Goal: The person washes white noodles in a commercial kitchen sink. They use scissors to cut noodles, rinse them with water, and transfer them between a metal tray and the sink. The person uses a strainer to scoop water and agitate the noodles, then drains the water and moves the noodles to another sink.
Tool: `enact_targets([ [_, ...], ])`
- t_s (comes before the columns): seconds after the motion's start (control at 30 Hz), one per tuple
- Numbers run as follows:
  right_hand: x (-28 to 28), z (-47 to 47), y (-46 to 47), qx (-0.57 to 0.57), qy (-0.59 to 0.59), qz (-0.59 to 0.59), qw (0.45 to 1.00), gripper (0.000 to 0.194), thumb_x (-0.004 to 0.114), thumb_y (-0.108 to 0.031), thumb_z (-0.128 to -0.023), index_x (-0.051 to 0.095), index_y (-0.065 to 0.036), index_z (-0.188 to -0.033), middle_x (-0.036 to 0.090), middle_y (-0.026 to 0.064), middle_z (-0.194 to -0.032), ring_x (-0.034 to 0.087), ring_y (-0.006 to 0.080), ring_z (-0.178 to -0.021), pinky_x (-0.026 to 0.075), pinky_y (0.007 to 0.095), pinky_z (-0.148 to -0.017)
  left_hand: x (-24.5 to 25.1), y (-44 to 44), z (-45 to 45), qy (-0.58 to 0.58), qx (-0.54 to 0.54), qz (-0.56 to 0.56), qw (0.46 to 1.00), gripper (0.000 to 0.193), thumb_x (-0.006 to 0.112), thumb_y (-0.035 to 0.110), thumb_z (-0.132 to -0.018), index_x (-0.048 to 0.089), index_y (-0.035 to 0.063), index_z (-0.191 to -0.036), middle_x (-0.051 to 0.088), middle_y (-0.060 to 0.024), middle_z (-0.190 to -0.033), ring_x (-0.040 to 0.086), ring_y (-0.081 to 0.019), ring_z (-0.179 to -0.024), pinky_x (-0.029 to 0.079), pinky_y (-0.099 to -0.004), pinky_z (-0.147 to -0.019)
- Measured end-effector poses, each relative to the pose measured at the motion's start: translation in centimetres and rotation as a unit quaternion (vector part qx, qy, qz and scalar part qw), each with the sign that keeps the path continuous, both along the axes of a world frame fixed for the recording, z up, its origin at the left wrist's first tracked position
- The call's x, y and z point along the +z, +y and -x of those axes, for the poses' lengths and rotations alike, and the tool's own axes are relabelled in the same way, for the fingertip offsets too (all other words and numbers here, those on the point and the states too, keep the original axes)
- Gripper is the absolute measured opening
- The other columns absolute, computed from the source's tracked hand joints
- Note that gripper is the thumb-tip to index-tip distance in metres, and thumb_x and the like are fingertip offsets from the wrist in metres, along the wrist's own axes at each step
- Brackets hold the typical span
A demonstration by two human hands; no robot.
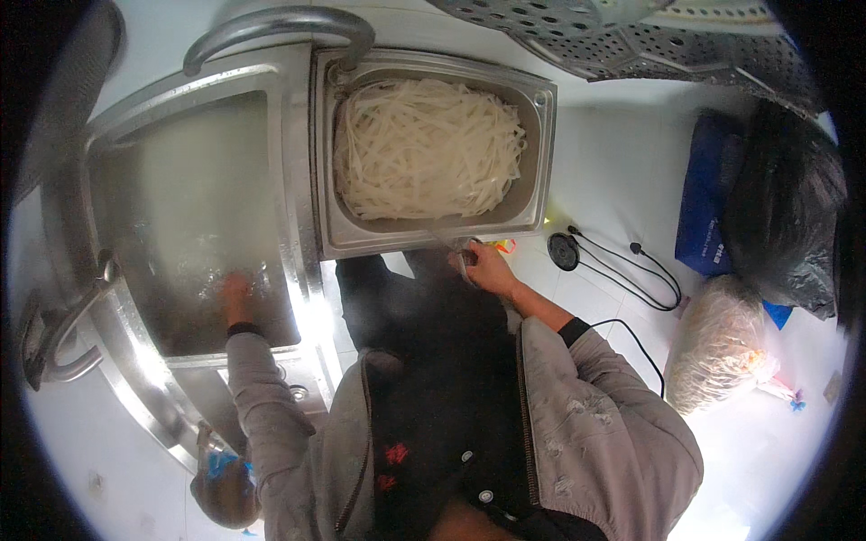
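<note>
My left hand (237, 291) is in the cloudy water of a stainless steel sink basin (287, 176); the fingers are blurred and partly hidden by the surface. Low in front of my body, near the front rim of a second metal basin (548, 155), my right hand (488, 269) grips a thin metal utensil (467, 260). Its exact kind is hard to make out. Flat white noodle-like strips (433, 149) are heaped in that second basin.
A curved metal faucet (284, 21) arches over both basins. Perforated metal racks (649, 57) hang at upper right. On the tiled floor lie a black cable (632, 284), a clear stuffed bag (717, 351), and a black plastic bag (785, 209). Another tied bag (226, 490) sits at lower left.
</note>
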State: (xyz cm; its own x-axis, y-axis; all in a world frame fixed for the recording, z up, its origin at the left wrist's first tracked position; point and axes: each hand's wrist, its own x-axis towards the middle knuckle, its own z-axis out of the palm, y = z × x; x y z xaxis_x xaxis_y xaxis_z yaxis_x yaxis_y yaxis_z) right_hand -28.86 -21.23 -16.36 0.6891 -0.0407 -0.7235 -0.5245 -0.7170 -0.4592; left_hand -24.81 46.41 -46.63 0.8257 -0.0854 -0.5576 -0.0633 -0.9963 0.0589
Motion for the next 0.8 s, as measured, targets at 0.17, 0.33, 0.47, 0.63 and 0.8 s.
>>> enact_targets([
  [0.17,0.1,-0.2,-2.1,-0.071,-0.052,-0.042,0.995,0.036,0.083,-0.027,-0.104,0.080,0.000,-0.128,0.085,0.0133,-0.114,0.081,0.0238,-0.104,0.062,0.0382,-0.094,-0.7,-6.4,-2.0,0.045,-0.058,0.037,0.997,0.031,0.071,0.024,-0.102,0.080,0.0133,-0.129,0.077,-0.0137,-0.141,0.070,-0.0393,-0.135,0.055,-0.0540,-0.112],
  [0.33,0.3,0.2,-3.3,-0.084,-0.007,0.001,0.996,0.034,0.082,-0.025,-0.104,0.080,-0.001,-0.127,0.085,0.0121,-0.118,0.079,0.0211,-0.108,0.060,0.0376,-0.099,-4.3,-9.7,-10.9,0.078,-0.100,-0.033,0.991,0.030,0.076,0.020,-0.098,0.081,0.0150,-0.126,0.077,-0.0130,-0.139,0.070,-0.0394,-0.137,0.057,-0.0536,-0.110],
  [0.47,1.3,0.2,-2.7,-0.069,0.012,0.000,0.998,0.035,0.080,-0.025,-0.104,0.080,-0.001,-0.130,0.084,0.0132,-0.121,0.078,0.0210,-0.111,0.059,0.0371,-0.101,-7.2,-9.4,-19.3,0.004,-0.066,-0.049,0.997,0.030,0.079,0.020,-0.097,0.082,0.0164,-0.127,0.078,-0.0121,-0.139,0.070,-0.0386,-0.137,0.058,-0.0542,-0.109],
  [0.63,2.1,0.5,-1.1,-0.065,0.002,0.026,0.998,0.042,0.076,-0.033,-0.107,0.075,-0.013,-0.145,0.083,0.0184,-0.118,0.079,0.0327,-0.110,0.059,0.0484,-0.099,-9.5,-10.8,-28.0,0.027,0.035,-0.071,0.996,0.050,0.057,0.042,-0.113,0.070,0.0187,-0.155,0.065,-0.0125,-0.164,0.060,-0.0382,-0.152,0.043,-0.0634,-0.123],
  [0.8,0.3,2.0,-0.9,-0.037,-0.052,0.042,0.997,0.035,0.079,-0.029,-0.106,0.078,0.004,-0.117,0.079,0.0108,-0.091,0.071,0.0179,-0.086,0.057,0.0394,-0.080,-5.1,-15.9,-33.1,-0.077,0.139,0.157,0.975,0.070,0.059,0.057,-0.110,0.062,0.0105,-0.162,0.050,-0.0243,-0.172,0.045,-0.0469,-0.159,0.025,-0.0623,-0.135],
])
